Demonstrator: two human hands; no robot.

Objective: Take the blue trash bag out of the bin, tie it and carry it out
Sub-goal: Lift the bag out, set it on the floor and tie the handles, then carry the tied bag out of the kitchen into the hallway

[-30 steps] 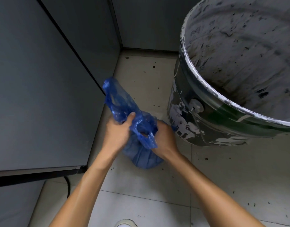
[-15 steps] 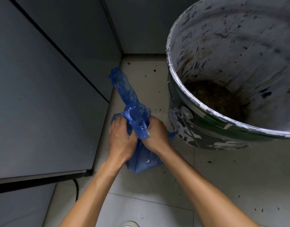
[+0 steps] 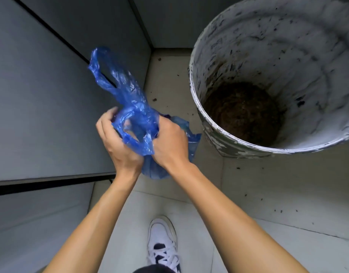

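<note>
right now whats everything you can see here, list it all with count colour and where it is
trash bag: one, blue, out of the bin, held over the floor left of the bin, one handle loop sticking up.
bin: one, white and dark green with worn paint, upper right, standing on the floor, dark brown residue at its bottom.
floor: one, pale tiles with dark specks, under everything.
wall panels: grey, with dark seams, left and top.
shoe: one, white with dark markings, bottom centre on the floor.
left hand: one, gripping the bag's top from the left.
right hand: one, gripping the bag's top from the right.
</note>
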